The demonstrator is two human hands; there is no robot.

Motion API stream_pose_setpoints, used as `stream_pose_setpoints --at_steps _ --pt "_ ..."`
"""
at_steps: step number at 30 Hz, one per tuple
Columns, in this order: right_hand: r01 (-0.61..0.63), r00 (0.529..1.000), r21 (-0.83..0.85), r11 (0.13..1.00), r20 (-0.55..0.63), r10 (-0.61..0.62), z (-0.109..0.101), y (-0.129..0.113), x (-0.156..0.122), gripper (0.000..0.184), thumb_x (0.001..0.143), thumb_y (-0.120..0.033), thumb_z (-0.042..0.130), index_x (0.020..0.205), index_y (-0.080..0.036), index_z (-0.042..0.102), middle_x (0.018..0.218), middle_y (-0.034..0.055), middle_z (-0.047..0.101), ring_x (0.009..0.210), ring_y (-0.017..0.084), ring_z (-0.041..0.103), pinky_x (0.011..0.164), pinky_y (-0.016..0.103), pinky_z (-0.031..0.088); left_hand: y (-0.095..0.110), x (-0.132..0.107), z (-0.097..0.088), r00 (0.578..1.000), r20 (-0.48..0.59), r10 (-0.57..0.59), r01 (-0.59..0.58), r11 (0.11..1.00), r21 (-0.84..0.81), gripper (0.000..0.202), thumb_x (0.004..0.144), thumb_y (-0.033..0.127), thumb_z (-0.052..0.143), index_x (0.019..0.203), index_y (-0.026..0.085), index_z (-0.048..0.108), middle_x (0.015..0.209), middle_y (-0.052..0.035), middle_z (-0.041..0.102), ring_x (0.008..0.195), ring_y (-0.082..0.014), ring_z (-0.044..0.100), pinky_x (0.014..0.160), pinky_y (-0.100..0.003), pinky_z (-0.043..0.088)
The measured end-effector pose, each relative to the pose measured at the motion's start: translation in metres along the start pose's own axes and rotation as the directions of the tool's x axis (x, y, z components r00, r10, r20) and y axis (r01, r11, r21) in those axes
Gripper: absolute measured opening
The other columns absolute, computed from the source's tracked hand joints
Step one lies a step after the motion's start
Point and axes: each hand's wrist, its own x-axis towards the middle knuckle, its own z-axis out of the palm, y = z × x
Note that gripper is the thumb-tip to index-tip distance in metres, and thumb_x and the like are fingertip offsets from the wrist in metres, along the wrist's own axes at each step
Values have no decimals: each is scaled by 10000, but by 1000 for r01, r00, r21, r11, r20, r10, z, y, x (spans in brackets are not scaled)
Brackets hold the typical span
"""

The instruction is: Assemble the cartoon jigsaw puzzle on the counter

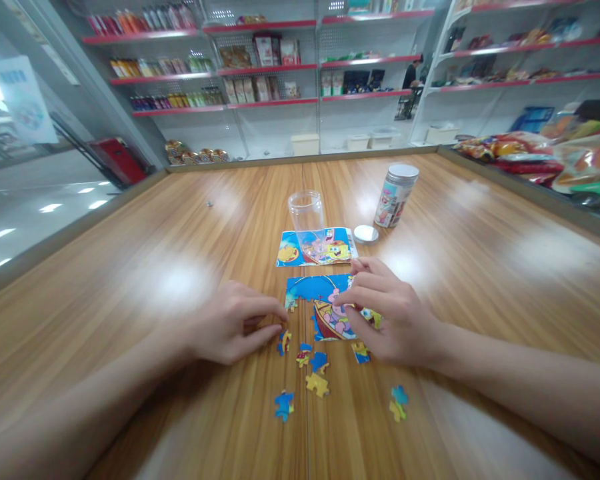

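Observation:
A partly assembled cartoon jigsaw puzzle [325,307] lies on the wooden table [180,240]. My right hand [390,313] rests on the puzzle's right side, fingers curled and pressing on the joined pieces. My left hand [233,323] sits just left of the puzzle, thumb and fingers pinched together at its edge near a small piece [284,341]. Several loose pieces [316,370] lie scattered in front of the puzzle, with one [398,403] apart at the right. A reference picture card [315,248] lies behind the puzzle.
An open clear plastic jar [307,217] stands on the picture card. Its white lid [366,233] lies beside a closed printed canister [396,195]. Snack bags [545,150] are piled at the table's right edge. Store shelves [265,67] with goods line the back wall.

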Motion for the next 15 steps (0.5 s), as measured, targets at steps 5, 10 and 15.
stream_pose_setpoints --at_steps 5,10,15 --pt "14 1000 20 1000 11 -14 1 -2 3 133 826 -74 602 897 -137 695 732 30 578 749 166 508 1042 493 449 7 3 -4 990 117 -81 79 997 24 231 924 401 631 1047 207 661 590 49 535 501 -93 475 506 -244 316" --pt "9 1000 24 1000 22 -10 2 0 1 138 825 -74 601 900 -140 696 729 27 573 752 168 510 1052 488 440 12 6 -4 985 151 -81 75 996 46 318 903 493 645 1045 209 643 593 58 525 493 -91 438 498 -246 283" --pt "-10 999 25 1000 39 10 3 1 -1 137 833 -91 604 911 -145 703 741 31 573 771 175 510 1063 486 427 5 5 1 987 100 -125 117 990 82 285 944 482 614 1017 210 655 587 56 525 491 -87 452 506 -228 292"
